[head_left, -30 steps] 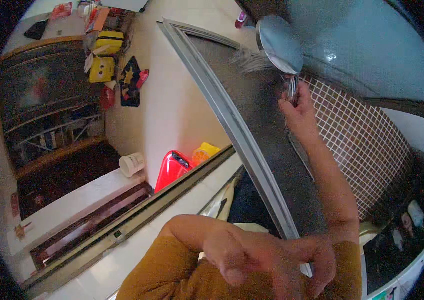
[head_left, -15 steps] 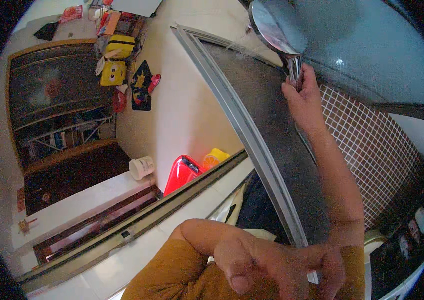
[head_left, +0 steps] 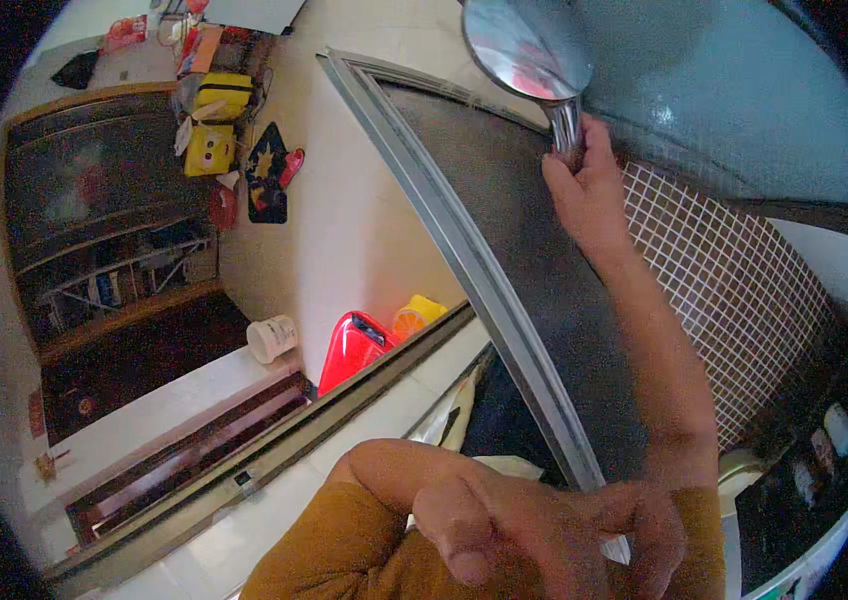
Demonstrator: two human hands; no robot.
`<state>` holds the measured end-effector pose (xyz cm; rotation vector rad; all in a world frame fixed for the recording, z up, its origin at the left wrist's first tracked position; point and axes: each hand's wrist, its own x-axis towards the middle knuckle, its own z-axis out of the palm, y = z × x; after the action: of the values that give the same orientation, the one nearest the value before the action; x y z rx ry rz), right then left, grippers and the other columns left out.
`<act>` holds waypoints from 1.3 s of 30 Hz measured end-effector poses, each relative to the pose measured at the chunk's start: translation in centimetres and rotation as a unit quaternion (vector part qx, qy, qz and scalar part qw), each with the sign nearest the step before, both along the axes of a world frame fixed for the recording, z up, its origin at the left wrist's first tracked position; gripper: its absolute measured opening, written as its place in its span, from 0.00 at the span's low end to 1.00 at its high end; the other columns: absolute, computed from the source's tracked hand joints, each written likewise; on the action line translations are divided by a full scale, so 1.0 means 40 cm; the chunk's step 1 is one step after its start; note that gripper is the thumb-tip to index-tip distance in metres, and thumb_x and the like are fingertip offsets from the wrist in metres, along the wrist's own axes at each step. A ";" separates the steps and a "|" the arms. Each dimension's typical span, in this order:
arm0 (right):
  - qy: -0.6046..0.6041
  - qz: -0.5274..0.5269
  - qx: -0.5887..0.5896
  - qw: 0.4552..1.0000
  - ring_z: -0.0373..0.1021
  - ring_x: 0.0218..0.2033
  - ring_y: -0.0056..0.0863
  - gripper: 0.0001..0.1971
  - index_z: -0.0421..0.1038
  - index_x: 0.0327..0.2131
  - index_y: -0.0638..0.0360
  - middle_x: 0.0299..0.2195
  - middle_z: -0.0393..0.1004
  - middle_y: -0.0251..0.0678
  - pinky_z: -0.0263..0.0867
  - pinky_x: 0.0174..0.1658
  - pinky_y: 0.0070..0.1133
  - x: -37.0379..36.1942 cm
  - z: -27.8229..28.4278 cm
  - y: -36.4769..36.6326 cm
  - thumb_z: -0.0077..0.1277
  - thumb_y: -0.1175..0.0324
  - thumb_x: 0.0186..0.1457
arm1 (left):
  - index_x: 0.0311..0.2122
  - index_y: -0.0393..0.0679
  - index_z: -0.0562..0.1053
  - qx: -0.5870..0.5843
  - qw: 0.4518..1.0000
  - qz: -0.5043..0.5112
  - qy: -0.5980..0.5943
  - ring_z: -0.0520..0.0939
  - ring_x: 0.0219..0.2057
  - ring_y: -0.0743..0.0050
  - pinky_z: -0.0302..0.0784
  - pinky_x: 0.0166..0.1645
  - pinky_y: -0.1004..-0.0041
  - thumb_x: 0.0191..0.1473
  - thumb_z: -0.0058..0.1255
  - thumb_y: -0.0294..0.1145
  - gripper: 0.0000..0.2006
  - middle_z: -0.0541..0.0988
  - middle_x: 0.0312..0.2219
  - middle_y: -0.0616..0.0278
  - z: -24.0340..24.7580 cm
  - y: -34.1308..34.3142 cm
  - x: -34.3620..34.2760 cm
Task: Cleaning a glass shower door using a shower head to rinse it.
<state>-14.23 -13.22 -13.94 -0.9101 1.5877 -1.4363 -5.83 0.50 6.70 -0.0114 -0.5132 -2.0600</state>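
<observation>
A chrome hand shower [head_left: 529, 48] with a round, mirror-like head is raised at the upper right. My right hand [head_left: 589, 190] is closed round its handle, the arm stretched upward. Low in the view, my left hand [head_left: 544, 530] reaches across from the left in front of my mustard-coloured clothing. Its fingers are bent but apart, and nothing shows between them; the fingertips run partly out of the picture. Behind the right forearm stands a dark panel [head_left: 504, 190] with a silver metal frame [head_left: 464, 240].
Brown mosaic tiles [head_left: 724, 300] and a blue-grey misted surface [head_left: 744, 90] lie to the right. Along the left are a white tub [head_left: 272, 340], a red plastic object [head_left: 352, 350], a yellow item with an orange-slice picture [head_left: 418, 316], a wood-framed dark cabinet [head_left: 104, 180] and yellow bags [head_left: 212, 150].
The hand shower and my right hand have shifted slightly left in the view, along with the whole scene. My left hand keeps nearly the same pose. Fine spray seen earlier by the shower no longer shows.
</observation>
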 end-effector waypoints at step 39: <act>0.063 -0.065 0.039 0.995 0.69 0.32 0.34 0.23 0.57 0.48 0.59 0.32 0.69 0.45 0.65 0.37 0.27 -0.061 -0.222 0.039 0.50 0.71 0.46 | 0.63 0.46 0.38 -0.021 0.716 0.160 -0.679 0.63 0.50 0.67 0.62 0.53 0.69 0.40 0.43 0.16 0.45 0.59 0.51 0.55 -0.255 -0.173 0.212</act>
<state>-16.68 -11.68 -22.81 -0.8807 1.8131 -1.4168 2.67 -6.42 -3.51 1.5479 -1.3024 -1.3711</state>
